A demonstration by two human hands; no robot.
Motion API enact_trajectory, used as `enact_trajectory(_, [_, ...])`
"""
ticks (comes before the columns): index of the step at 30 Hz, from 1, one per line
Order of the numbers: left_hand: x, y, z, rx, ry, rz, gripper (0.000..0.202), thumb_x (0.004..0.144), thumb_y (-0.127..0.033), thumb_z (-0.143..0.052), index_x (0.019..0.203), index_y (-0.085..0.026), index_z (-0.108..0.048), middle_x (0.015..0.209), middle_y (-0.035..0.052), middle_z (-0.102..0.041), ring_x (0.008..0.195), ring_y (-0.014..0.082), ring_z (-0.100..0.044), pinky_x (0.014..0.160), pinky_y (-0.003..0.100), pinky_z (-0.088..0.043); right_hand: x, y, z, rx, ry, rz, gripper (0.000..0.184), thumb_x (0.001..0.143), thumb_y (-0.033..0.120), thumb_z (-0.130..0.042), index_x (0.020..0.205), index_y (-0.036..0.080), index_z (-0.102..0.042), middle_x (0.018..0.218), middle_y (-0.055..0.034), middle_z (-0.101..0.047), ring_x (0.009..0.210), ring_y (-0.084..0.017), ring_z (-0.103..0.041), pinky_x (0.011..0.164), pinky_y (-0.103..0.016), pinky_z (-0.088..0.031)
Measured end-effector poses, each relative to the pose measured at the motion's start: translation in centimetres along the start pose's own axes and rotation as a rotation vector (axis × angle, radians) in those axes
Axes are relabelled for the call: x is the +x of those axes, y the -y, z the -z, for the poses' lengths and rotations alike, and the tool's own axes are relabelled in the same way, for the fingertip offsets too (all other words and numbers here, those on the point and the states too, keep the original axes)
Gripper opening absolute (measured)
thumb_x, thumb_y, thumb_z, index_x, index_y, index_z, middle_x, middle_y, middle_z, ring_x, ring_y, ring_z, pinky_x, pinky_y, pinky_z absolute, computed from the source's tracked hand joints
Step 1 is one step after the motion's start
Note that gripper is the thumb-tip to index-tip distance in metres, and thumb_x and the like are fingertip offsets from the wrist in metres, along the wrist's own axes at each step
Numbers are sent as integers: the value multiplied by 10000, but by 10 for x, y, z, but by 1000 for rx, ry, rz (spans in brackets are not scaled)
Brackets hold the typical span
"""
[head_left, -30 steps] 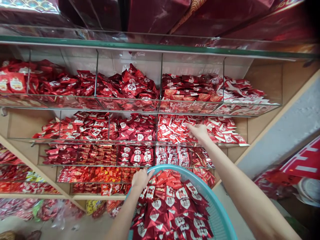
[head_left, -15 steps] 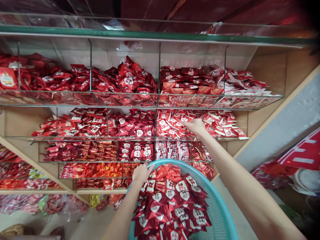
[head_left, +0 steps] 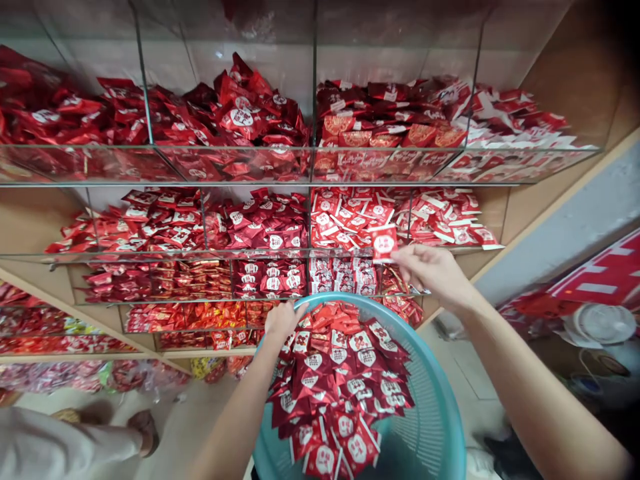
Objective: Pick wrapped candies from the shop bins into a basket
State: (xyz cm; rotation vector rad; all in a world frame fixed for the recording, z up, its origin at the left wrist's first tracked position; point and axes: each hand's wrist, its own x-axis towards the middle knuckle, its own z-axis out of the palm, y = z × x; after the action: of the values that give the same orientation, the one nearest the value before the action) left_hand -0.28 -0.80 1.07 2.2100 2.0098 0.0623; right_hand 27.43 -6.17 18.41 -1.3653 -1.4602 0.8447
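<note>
- Head view, right hand: the right hand (head_left: 433, 270) has its fingers pinched together on the edge of one small red packet (head_left: 383, 243), held in front of the glass lip of the middle shelf (head_left: 250, 254), to the far right of the blue basket (head_left: 459, 427) and not yet in it.
- Head view, left hand: the left hand (head_left: 281, 321) has its fingers closed over the basket's far left rim.
- Head view, done: a broad heap of packets (head_left: 345, 373) lies in the basket, dark red ones in the middle and brighter red ones at the near end, so much of the gathering looks done.
- Head view, left: the held packet is out of the basket, and bare wall shows along the basket's right, so there seems to be room for more. The loose packets (head_left: 350, 217) just behind the held one fill their compartment well; how many are wanted cannot be told.
</note>
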Motion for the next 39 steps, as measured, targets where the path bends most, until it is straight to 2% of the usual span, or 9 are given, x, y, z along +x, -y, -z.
enact_trajectory(5, [1, -2, 1, 30, 28, 8, 772, 773, -660, -73, 1016, -132, -581, 856, 157, -650, 837, 285, -617, 698, 360, -454, -62, -32, 2, -135, 729, -324, 330, 732, 493, -543, 712, 164, -541, 486, 50, -506, 370, -48, -407, 359, -164, -307])
enact_trajectory(7, [1, -2, 1, 37, 32, 16, 780, 773, -659, -64, 1015, -130, -584, 856, 158, -648, 835, 286, -617, 699, 362, -455, -79, -50, -2, -173, 912, -426, 299, 729, 458, -545, 674, 164, -528, 460, 62, -476, 373, -54, -413, 353, -161, -312])
enact_trajectory(12, [2, -1, -1, 30, 14, -11, 778, 766, -668, -60, 989, -142, -588, 856, 152, -649, 816, 288, -619, 688, 373, -459, -104, -88, -14, -349, 1080, -510, 205, 703, 258, -513, 524, 166, -478, 385, 69, -454, 305, -50, -394, 322, -149, -257])
enact_trajectory(17, [3, 1, -4, 21, -4, -9, 765, 768, -667, -73, 970, -140, -589, 842, 156, -654, 814, 289, -623, 689, 371, -458, -115, -101, -33, -482, 1146, -579, 197, 657, 177, -488, 462, 173, -459, 345, 74, -425, 295, -57, -393, 330, -146, -291])
enact_trajectory(22, [2, 2, -5, 10, -39, -12, 744, 775, -660, -89, 968, -145, -590, 819, 149, -658, 795, 289, -628, 679, 371, -461, -105, -86, -33, -663, 977, -419, 245, 627, 144, -509, 407, 172, -404, 316, 74, -367, 289, -61, -385, 342, -162, -282])
enact_trajectory(26, [2, 3, -6, -2, -47, -7, 718, 785, -647, -117, 957, -139, -594, 802, 157, -658, 790, 291, -630, 671, 371, -463, -74, -56, -20, -479, 810, -295, 193, 755, 290, -472, 611, 171, -521, 406, 52, -471, 318, -66, -420, 341, -166, -300])
enact_trajectory(29, [2, 4, -7, -20, -57, -6, 716, 784, -648, -125, 937, -132, -597, 802, 160, -660, 782, 291, -632, 666, 371, -464, -42, -30, -12, -351, 547, -135, 262, 796, 410, -449, 754, 170, -544, 520, 27, -539, 382, -74, -464, 367, -174, -350])
enact_trajectory(34, [1, 4, -6, -34, -63, -11, 717, 789, -643, -116, 945, -132, -594, 814, 156, -665, 787, 296, -632, 666, 378, -463, 19, 8, -1, -305, 108, 100, 283, 767, 441, -489, 721, 165, -532, 559, 9, -576, 391, -81, -483, 396, -192, -367])
enact_trajectory(39, [0, 5, -5, -51, -52, -9, 698, 796, -632, -132, 952, -135, -596, 814, 156, -668, 797, 294, -633, 678, 382, -462, 74, 27, 3, -328, -164, -19, 266, 741, 374, -538, 588, 156, -538, 478, -9, -578, 338, -74, -451, 357, -189, -328])
